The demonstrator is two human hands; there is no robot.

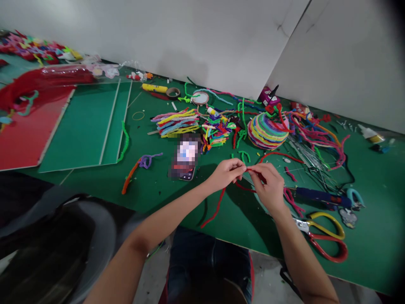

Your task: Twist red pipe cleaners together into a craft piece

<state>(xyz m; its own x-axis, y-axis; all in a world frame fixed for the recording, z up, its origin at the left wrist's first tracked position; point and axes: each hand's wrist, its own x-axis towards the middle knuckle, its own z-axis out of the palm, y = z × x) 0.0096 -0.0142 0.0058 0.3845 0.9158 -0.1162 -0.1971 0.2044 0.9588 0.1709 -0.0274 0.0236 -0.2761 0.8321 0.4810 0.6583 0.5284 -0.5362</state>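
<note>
Craft workshop. Green desk (376,202) along white partition (196,33); multicoloured pipe cleaners (179,122), bundled; scissors (303,226), red-and-yellow handled; pliers (355,197), turquoise-handled; tape roll (172,98); fuzzy colourful pieces (30,46), heaped, far left; offcuts, scattered.

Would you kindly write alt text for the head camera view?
A person's left hand and right hand pinch a red pipe cleaner over a green table. A phone lies to the left, a bundle of colourful pipe cleaners beyond it, and scissors to the right.

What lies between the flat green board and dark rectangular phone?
Head view: a fuzzy orange and purple stem, plus a fuzzy green strand along the board.
</note>
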